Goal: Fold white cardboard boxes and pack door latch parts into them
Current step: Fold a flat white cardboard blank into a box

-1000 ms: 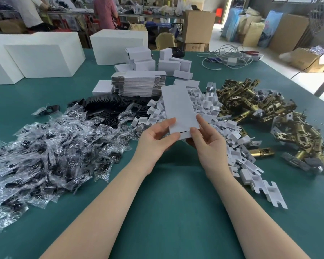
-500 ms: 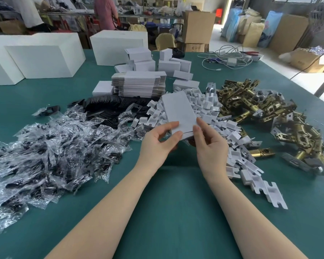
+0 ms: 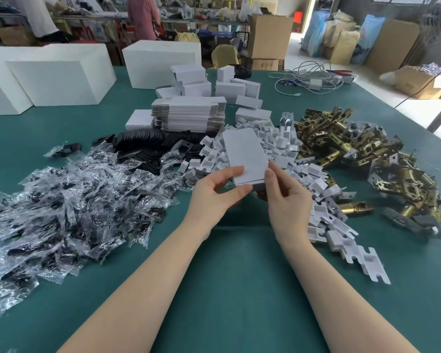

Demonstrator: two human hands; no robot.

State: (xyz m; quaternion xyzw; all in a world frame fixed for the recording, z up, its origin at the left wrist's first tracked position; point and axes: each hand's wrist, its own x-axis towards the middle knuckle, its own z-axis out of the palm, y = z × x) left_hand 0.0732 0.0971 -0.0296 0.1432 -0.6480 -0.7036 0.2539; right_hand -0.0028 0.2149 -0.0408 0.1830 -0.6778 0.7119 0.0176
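Hands, left point(image 3: 215, 193) and right point(image 3: 285, 197), pinch the white box point(image 3: 245, 156) at its near end. Squeeze opposite edges evenly so it squares up

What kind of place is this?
Probably a small packing workshop: a green table heaped with brass latch parts, a stack of flat white cartons, bagged black pieces, and brown shipping boxes behind.

green table point(image 3: 227, 289) | brown cartons point(image 3: 270, 36) behind | daylit doorway point(image 3: 299, 19)
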